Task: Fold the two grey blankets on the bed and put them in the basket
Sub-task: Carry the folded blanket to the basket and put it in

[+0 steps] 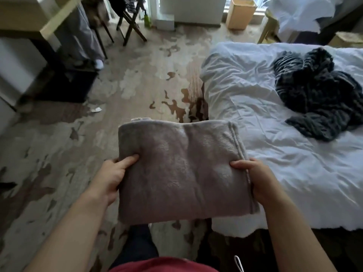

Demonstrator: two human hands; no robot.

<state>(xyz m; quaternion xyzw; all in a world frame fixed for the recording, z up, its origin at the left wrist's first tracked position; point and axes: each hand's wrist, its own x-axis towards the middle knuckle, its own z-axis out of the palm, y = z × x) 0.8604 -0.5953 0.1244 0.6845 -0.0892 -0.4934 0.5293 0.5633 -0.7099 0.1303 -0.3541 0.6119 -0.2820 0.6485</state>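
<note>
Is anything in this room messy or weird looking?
Yes. The dark grey blanket lies crumpled in a heap on the white bed, unfolded. The light grey blanket, held by the left hand and right hand, is neatly folded.

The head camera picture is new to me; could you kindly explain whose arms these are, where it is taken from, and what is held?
There is no machine here: a person wears one camera on the head, looking down at their own arms. The left hand and right hand each keep a grip on one side of a folded light grey blanket, held above the floor. To the right stands the bed, with a dark grey blanket lying crumpled on it. No basket is clearly visible.
</note>
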